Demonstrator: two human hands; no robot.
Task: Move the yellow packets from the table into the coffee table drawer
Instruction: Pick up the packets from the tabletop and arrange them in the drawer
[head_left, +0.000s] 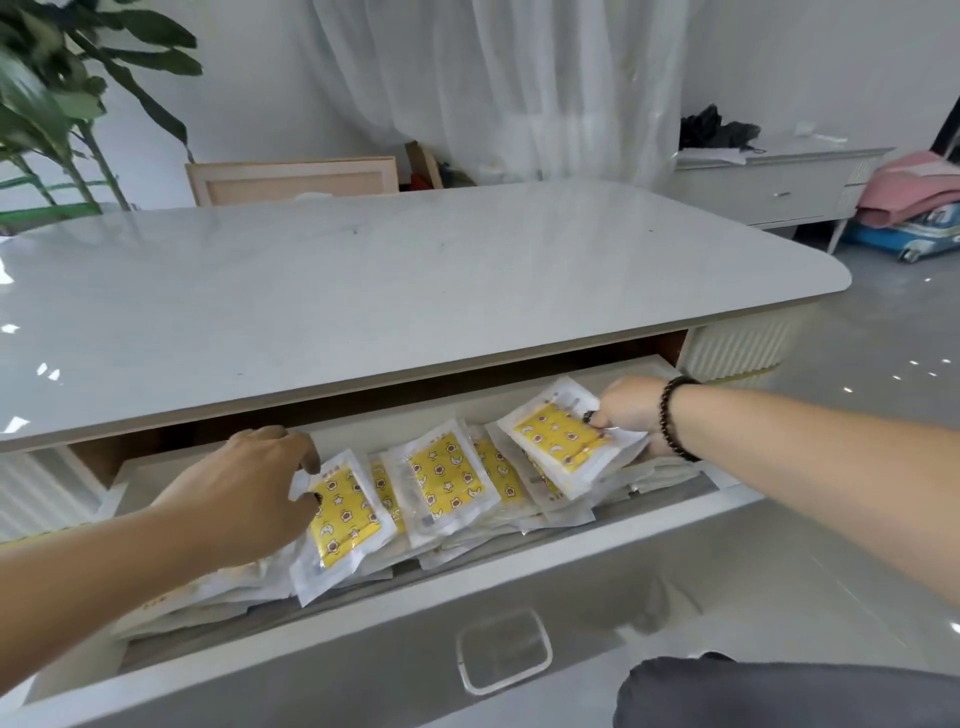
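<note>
While pulled out from under the white table (363, 291), the drawer (395, 670) holds a heap of yellow packets (447, 483): about five showing yellow printed faces on top, more clear-wrapped ones beneath, exact count not readable. Left hand (244, 493) at the drawer's left part, fingers curled onto the upper corner of the leftmost packet (343, 525); whether pinching or merely pressing cannot be told. Right hand (631, 410) at the drawer's right end, fingers pinching the edge of the rightmost packet (558, 434), that one lifted at a tilt above the heap. Dark bead bracelet (672, 415) on the right wrist. Packet print: small stars, moons and flower-like shapes on yellow; tiny writing on the white margins too blurred to read. One recessed square handle (504, 657) on the drawer's front. Beyond the table: one leafy plant (57, 98), one white sideboard (769, 184).
</note>
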